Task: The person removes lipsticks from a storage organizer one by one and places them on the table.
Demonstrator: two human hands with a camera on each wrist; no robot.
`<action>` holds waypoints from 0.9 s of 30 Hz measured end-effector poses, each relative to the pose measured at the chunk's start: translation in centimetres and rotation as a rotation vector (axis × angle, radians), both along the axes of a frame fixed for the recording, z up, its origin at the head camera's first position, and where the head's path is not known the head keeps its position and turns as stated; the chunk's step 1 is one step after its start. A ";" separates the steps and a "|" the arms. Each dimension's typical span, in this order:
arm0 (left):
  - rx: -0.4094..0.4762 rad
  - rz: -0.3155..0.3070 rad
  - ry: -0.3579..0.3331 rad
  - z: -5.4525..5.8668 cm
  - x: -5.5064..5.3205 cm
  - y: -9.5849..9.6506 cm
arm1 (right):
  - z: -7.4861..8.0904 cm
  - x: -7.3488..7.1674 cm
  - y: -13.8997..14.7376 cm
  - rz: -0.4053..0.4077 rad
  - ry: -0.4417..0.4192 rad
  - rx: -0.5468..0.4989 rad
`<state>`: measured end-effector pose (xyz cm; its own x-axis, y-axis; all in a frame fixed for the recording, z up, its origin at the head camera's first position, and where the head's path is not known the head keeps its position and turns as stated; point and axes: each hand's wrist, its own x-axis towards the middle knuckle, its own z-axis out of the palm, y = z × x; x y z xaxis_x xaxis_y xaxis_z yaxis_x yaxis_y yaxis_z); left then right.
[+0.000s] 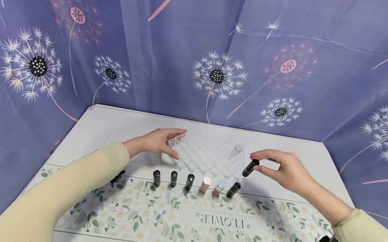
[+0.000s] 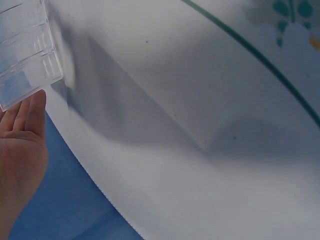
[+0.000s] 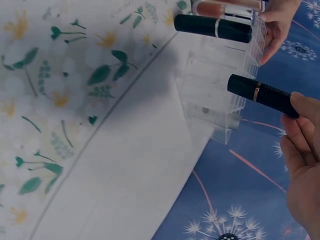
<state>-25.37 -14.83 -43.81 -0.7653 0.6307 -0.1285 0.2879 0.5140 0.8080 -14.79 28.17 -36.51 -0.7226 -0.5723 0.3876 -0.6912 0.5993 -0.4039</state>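
A clear lipstick organizer (image 1: 204, 155) with many compartments lies on the table. My left hand (image 1: 158, 143) holds its left end, thumb at the front and fingers behind; in the left wrist view the fingers (image 2: 35, 112) touch the clear wall. My right hand (image 1: 285, 168) pinches a black lipstick (image 1: 250, 168) by its upper end, tilted, just right of the organizer. A gold band circles this lipstick (image 3: 257, 91) in the right wrist view. One pale, silvery lipstick (image 1: 236, 150) stands in a compartment at the organizer's right end.
Several lipsticks stand in a row before the organizer: black ones (image 1: 189, 182) at the left, a pink one (image 1: 205, 185), a silver-capped one (image 1: 219, 187) and a black one (image 1: 233, 190) at the right. A floral mat (image 1: 155, 226) covers the front; a dandelion-print curtain (image 1: 172, 56) hangs behind.
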 end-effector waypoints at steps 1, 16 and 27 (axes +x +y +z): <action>-0.001 0.000 0.001 0.0 0.0 0.0 | -0.2 0.1 0.1 0.000 -0.004 -0.005; 0.008 -0.007 0.012 0.1 -0.1 0.1 | -2.5 1.9 0.6 -0.011 -0.061 -0.019; 0.007 -0.003 0.012 0.0 0.0 0.1 | -4.2 2.7 0.6 -0.006 -0.080 -0.007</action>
